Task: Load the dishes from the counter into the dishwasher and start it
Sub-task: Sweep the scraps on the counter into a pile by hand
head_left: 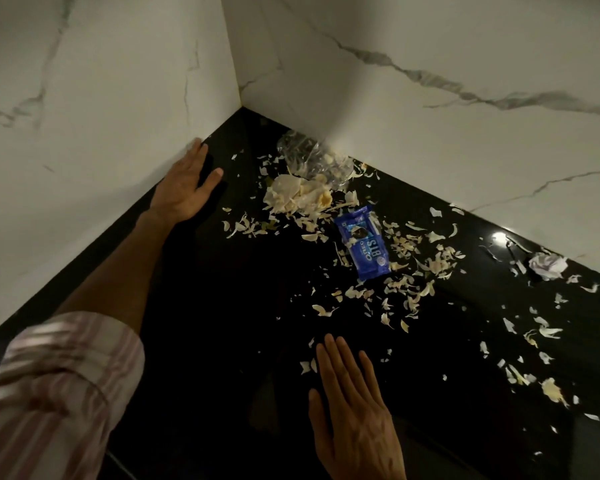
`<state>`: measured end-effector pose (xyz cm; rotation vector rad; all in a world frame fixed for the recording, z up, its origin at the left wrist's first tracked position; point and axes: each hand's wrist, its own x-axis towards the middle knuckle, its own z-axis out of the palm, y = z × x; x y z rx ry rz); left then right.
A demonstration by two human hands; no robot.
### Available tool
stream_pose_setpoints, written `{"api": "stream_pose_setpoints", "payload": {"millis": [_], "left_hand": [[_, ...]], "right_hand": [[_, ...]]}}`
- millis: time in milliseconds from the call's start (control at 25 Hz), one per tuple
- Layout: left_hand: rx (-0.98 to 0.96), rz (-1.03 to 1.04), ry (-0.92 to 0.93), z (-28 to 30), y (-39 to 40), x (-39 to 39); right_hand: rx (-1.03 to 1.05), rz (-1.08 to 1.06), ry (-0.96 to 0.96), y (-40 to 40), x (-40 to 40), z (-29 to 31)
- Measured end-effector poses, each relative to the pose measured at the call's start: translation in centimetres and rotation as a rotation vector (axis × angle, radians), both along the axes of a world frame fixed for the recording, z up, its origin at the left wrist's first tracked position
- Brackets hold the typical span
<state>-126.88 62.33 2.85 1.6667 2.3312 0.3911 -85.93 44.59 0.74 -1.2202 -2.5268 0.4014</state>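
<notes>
- Nearest, the right hand [352,407] lies flat on the black counter [222,341], fingers straight, grasping nothing, well short of the blue wrapper [362,242].
- The left hand [187,183] reaches left of the wrapper, released, fingers spread by the marble wall [101,98].
- Pale peelings [413,265] lie scattered around the wrapper; crumpled clear plastic [312,157] lies beyond it.
- No dishes or dishwasher in sight.

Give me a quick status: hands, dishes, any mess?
Left hand and right hand open, flat on black counter. No dishes in view. Peel scraps, blue wrapper, clear bag litter the corner.
</notes>
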Motion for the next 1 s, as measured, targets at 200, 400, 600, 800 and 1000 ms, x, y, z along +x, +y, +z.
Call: {"api": "stream_pose_setpoints", "payload": {"millis": [200,400,600,800,1000], "left_hand": [[-0.012,0.034,-0.113,0.6,4.6,3.2],[0.020,-0.234,-0.168,1.7,9.6,9.7],[-0.035,-0.339,-0.228,3.9,7.9,17.3],[-0.221,-0.622,-0.397,8.0,0.7,26.0],[0.144,-0.101,-0.289,3.1,-1.7,16.8]], "right_hand": [[0.048,0.005,0.007,0.2,-0.1,-0.1],[0.061,-0.033,-0.022,0.5,-0.3,-0.2],[0.029,-0.014,-0.033,0.4,-0.1,0.2],[-0.014,-0.004,-0.104,-0.2,0.2,0.6],[-0.108,0.004,0.011,-0.3,0.1,0.8]]}}
